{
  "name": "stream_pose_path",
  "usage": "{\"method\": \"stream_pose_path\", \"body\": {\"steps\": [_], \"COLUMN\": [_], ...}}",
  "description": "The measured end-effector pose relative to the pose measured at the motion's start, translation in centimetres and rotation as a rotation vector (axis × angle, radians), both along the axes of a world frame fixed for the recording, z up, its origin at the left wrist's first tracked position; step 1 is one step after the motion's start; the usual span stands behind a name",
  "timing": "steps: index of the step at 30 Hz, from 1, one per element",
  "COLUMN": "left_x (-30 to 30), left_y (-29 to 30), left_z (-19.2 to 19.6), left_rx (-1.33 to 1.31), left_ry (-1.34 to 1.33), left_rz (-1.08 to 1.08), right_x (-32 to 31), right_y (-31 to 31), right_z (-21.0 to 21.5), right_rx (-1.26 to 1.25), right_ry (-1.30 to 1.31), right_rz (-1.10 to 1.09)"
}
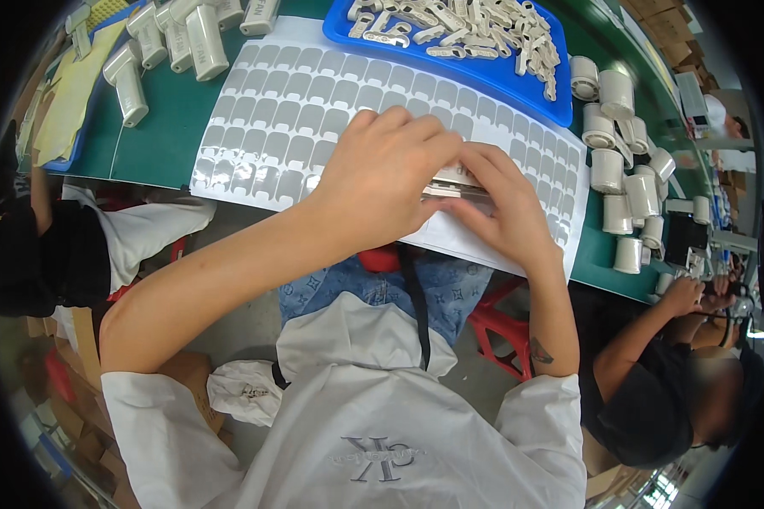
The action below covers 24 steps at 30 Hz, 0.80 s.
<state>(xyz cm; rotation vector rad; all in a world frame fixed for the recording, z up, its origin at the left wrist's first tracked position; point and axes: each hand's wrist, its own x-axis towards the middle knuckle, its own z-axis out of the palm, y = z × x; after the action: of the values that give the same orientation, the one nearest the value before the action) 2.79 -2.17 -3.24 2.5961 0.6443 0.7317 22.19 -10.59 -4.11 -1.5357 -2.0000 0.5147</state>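
Note:
Both my hands meet over the near edge of a white sheet (216, 182) covered in rows of grey rounded stickers. Between them is a pale plastic piece (452, 180) with a slim light edge; most of it is hidden by the fingers. My left hand (390, 170) has its fingers bent over the piece from the left and above. From the right, my right hand (514, 212) grips it between thumb and curled fingers.
A blue tray (335, 30) heaped with small beige parts stands beyond the sheet. Pale fan handles (204, 42) lie on the green table (174, 148) at far left; cream cylindrical housings (617, 95) crowd the right. A co-worker (654, 399) in black sits at right. A red stool (501, 339) stands below.

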Motion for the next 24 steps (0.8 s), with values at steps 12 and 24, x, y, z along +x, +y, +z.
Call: {"method": "stream_pose_path", "body": {"steps": [12, 24], "left_x": [0.9, -0.6], "left_y": [-0.5, 1.7], "left_z": [-0.4, 0.8], "left_rx": [-0.171, -0.47], "left_ry": [0.024, -0.773], "left_rz": [0.149, 0.24], "right_x": [-0.6, 4.6], "right_y": [-0.4, -4.4], "right_z": [-0.7, 0.9], "right_rx": [-0.044, 0.047], "right_ry": [0.255, 0.022], "right_rz": [-0.133, -0.367]}}
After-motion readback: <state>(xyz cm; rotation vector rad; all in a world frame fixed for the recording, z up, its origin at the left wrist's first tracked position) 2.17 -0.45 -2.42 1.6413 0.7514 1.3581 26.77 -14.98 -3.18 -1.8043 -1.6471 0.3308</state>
